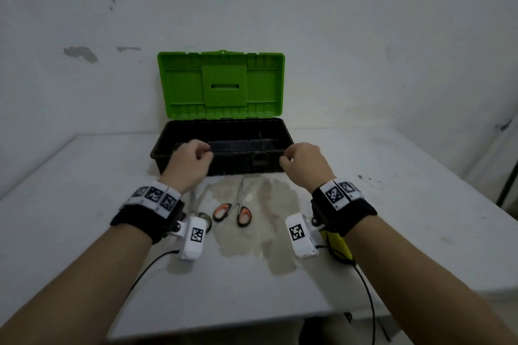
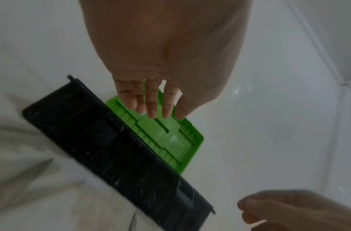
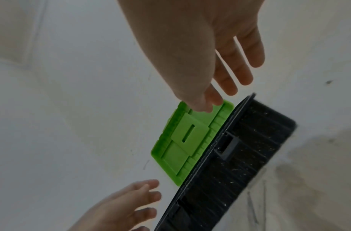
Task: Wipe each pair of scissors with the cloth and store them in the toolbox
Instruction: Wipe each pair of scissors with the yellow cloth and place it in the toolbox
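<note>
A black toolbox (image 1: 238, 166) stands at the back of the table with its green lid (image 1: 221, 84) raised against the wall. My left hand (image 1: 206, 152) and right hand (image 1: 286, 157) hover at the box's front rim, one toward each end, fingers loosely curled and holding nothing. The wrist views show the left hand's fingers (image 2: 150, 107) and the right hand's fingers (image 3: 225, 87) hanging free above the box. Orange-handled scissors (image 1: 232, 210) lie on a beige cloth (image 1: 252, 241) in front of the box. A green-handled pair (image 1: 203, 213) lies partly hidden under my left wrist.
A yellow object (image 1: 337, 244) lies on the white table (image 1: 84, 204) under my right wrist, mostly hidden. Cables trail from both wrist cameras toward the table's near edge. The wall stands right behind the lid.
</note>
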`<action>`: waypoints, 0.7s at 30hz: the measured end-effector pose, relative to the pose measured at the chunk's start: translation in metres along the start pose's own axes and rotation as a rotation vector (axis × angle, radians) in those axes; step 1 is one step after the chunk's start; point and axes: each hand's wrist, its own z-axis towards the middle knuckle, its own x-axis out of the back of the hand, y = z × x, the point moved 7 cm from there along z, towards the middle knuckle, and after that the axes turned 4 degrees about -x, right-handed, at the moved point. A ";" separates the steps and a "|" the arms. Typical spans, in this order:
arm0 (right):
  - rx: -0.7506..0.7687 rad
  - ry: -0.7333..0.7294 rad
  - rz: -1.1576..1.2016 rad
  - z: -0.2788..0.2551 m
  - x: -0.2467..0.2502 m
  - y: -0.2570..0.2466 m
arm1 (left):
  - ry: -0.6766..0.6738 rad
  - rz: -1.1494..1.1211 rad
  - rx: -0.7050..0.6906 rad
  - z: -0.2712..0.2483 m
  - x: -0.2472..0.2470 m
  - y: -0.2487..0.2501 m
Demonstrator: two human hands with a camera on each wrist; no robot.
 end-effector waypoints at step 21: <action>-0.302 -0.206 -0.166 -0.083 -0.011 0.123 | -0.394 0.500 0.070 -0.050 -0.076 0.001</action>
